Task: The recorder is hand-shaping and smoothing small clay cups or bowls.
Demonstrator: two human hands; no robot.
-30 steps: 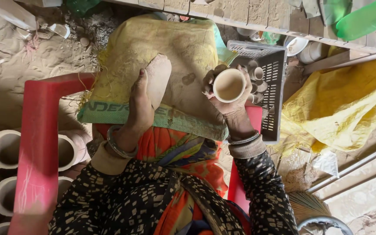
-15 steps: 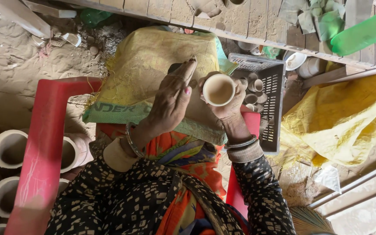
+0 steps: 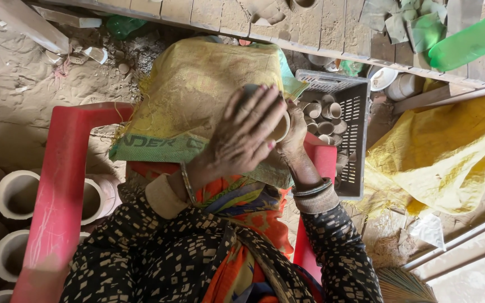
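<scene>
My right hand point(image 3: 296, 134) grips a small pale clay cup point(image 3: 280, 128) from the right side, held above my lap. My left hand point(image 3: 241, 137) lies flat over the cup's mouth with fingers stretched out, hiding most of it; only a strip of the rim shows. Whether a tool or cloth is under the left palm is hidden. A yellow woven sack point(image 3: 197, 95) is spread over my knees beneath both hands. I sit in a red plastic chair point(image 3: 63, 185).
A grey slotted crate point(image 3: 355, 112) holding several small clay cups stands right of my knee. Pale clay pipes point(image 3: 18, 193) are stacked at the left. A yellow sheet point(image 3: 450, 157) lies at the right, a wooden plank shelf point(image 3: 321, 28) ahead, sandy floor around.
My left hand, earlier holding a clay piece beside the cup, has swung right and now covers the cup's mouth. The right hand has kept its hold on the cup.
</scene>
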